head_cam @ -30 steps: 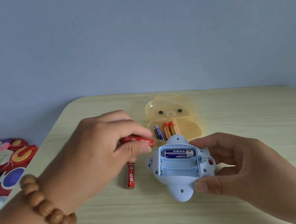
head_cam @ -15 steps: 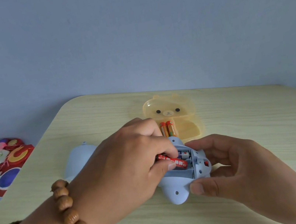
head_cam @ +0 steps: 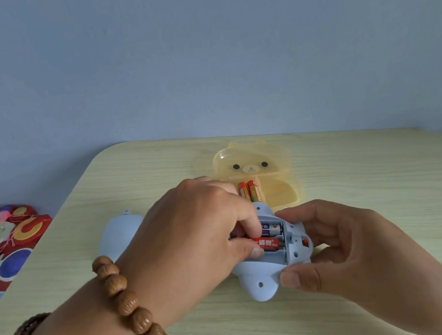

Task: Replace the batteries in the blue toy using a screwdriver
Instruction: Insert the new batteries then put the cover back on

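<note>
On the worktop the pale-blue toy lies underside up, compartment open, gripped by the right hand. The left hand pinches a red battery (Chinese characters) inside it; 1 orange cell behind reads HUATAI.
</note>
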Demonstrator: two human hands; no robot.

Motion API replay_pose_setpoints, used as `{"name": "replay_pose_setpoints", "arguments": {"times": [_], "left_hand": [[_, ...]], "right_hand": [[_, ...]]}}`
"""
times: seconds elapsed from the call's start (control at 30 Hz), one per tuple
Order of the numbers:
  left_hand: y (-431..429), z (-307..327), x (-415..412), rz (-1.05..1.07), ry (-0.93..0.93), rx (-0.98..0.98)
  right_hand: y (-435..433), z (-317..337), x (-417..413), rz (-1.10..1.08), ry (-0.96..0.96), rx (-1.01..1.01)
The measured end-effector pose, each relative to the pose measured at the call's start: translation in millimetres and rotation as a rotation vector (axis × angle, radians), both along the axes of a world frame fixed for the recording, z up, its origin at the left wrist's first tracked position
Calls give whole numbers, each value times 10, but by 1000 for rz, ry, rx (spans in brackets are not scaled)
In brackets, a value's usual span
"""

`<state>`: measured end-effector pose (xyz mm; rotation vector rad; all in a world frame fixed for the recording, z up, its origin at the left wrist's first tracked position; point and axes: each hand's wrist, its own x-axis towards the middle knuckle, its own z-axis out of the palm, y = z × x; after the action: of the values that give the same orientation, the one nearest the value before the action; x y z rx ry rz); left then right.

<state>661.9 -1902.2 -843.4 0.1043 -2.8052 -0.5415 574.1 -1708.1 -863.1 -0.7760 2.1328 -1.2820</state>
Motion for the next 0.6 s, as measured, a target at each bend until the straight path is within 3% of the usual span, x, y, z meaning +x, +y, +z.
{"name": "replay_pose_setpoints", "arguments": {"times": [0.17,0.43,0.6], "left_hand": [[-19,-17,18,49,1,47],[-108,120,109,93,1,339],[-114,53,65,162,-131,441]], "right_hand": [[3,-9,7,-16,14,6],[8,2,12,-18,23,12],[1,22,17,-7,22,25]]}}
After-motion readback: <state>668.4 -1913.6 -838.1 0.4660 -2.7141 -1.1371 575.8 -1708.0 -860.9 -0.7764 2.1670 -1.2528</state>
